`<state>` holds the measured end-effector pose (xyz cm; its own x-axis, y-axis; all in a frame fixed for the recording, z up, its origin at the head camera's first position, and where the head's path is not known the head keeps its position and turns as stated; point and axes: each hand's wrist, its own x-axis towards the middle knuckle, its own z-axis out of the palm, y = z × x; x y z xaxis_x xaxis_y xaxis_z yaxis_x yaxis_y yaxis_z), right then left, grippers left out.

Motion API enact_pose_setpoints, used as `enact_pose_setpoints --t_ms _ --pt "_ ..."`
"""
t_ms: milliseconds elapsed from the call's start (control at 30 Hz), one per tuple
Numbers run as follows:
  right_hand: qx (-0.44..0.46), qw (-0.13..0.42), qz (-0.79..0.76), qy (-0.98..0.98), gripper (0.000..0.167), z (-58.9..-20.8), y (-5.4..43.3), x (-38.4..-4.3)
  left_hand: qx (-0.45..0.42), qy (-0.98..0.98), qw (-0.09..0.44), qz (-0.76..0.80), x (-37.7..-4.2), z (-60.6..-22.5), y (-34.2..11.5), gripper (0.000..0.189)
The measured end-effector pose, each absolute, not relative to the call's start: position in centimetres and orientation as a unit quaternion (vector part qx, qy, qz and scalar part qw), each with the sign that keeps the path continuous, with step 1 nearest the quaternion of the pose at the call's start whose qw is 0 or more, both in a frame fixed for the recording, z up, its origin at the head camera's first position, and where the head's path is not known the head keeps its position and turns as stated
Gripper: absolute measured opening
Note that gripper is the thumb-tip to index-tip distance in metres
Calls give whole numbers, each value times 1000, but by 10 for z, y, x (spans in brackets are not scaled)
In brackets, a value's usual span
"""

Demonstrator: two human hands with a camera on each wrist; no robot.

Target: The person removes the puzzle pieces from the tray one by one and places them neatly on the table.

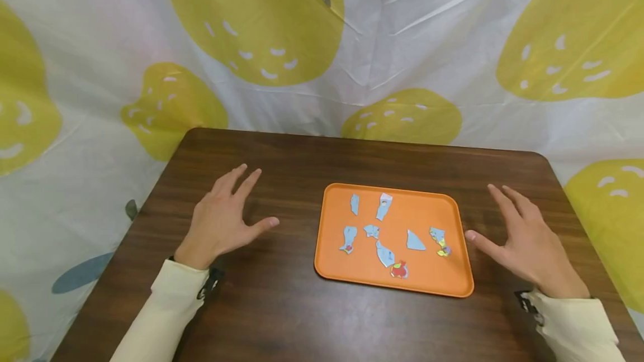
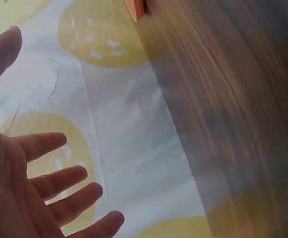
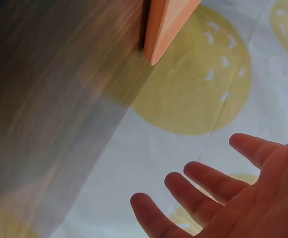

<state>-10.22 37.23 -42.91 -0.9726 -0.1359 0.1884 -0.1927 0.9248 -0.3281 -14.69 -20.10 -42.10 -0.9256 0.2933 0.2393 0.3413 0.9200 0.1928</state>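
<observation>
An orange tray (image 1: 347, 264) lies on the table with several flat, irregular light-blue pieces on it. Among them are a triangular piece (image 1: 415, 241), a piece with a red shape (image 1: 399, 270), a piece with yellow and purple (image 1: 440, 241), and a tall piece with a pinkish top (image 1: 384, 206). Left of the tray, apart from it, my left hand (image 1: 223, 218) is held with fingers spread and nothing in it. My right hand (image 1: 528, 239) is at the tray's right side, fingers extended, its thumb close to the rim; whether it touches cannot be told. Both wrist views show spread, bare fingers.
The dark wooden table (image 1: 261, 312) reaches back to a white curtain (image 1: 282, 108) printed with yellow fruit. Straps with dark devices sit at both wrists, by the cream sleeves (image 1: 168, 306). The tray's edge (image 3: 159, 34) shows at the top of the right wrist view.
</observation>
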Motion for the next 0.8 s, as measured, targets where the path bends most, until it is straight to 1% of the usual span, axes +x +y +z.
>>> enact_pose_setpoints --t_ms 233,400,567,800 --pt "83 52 229 -969 98 -433 368 -103 -181 -965 72 -177 -149 -421 -190 101" --pt "115 65 241 -961 92 -437 364 -104 -199 -955 31 -219 -149 -425 -180 96" --pt "143 77 254 -953 86 -442 361 -105 -219 -936 5 -275 -149 -429 -170 90" --pt "131 52 279 -950 72 -443 359 -106 -238 -906 -40 -349 -153 -435 -153 78"
